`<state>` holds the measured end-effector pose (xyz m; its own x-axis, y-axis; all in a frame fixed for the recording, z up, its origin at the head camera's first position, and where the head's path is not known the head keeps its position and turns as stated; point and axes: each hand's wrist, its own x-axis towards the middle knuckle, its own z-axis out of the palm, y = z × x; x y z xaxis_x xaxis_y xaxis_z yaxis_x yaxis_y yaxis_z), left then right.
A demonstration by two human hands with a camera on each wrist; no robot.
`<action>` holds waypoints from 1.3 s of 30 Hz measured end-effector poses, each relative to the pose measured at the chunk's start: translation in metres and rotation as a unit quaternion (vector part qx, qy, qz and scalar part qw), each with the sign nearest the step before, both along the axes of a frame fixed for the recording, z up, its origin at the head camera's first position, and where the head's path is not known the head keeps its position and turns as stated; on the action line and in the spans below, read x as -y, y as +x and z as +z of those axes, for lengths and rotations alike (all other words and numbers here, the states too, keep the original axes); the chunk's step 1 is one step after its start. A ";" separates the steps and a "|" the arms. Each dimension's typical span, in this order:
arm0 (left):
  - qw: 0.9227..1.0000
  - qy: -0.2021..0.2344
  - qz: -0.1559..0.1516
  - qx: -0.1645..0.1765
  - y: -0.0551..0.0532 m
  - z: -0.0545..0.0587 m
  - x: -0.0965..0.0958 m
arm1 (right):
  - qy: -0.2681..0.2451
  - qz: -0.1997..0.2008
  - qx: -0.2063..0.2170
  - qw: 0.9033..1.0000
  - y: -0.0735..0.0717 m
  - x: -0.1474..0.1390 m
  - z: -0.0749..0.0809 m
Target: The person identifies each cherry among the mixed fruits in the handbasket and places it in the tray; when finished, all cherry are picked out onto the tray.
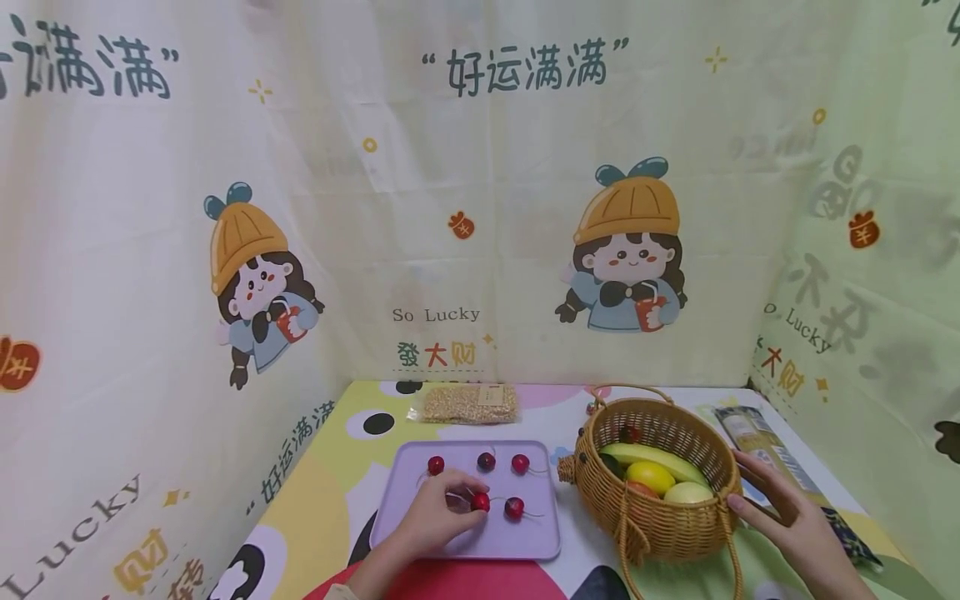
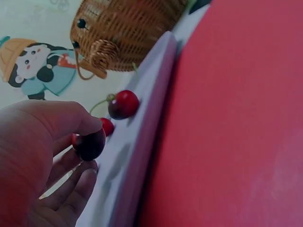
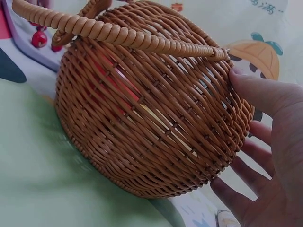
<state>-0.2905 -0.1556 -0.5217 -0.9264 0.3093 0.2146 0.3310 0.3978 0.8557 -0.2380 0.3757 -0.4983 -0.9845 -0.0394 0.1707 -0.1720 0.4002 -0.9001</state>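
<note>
On a lilac tray (image 1: 525,542) lie several red cherries (image 1: 514,508) with thin stems. My left hand (image 1: 441,517) is over the tray, pinching a dark red cherry (image 2: 89,144) between thumb and fingers. Beside the tray on the right is a brown wicker basket (image 1: 675,525) holding a banana (image 1: 667,461), a lemon (image 1: 651,479), a pale green fruit (image 1: 688,492) and a partly hidden reddish fruit (image 1: 643,492). Against the basket's right side rests my right hand (image 1: 795,521), fingers fairly straight and spread, thumb near the rim.
A clear bag of grains (image 1: 468,404) lies behind the tray. Right of the basket is a long clear packet (image 1: 757,437), with a dark patterned end near the right forearm. The basket's loop handle (image 1: 733,550) hangs toward the front. Printed cloth (image 1: 525,250) surrounds the table.
</note>
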 end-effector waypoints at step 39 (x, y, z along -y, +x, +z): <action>0.999 -0.005 -0.019 -0.038 0.005 0.038 -0.020 | -0.007 -0.003 0.005 1.000 0.002 0.000 -0.002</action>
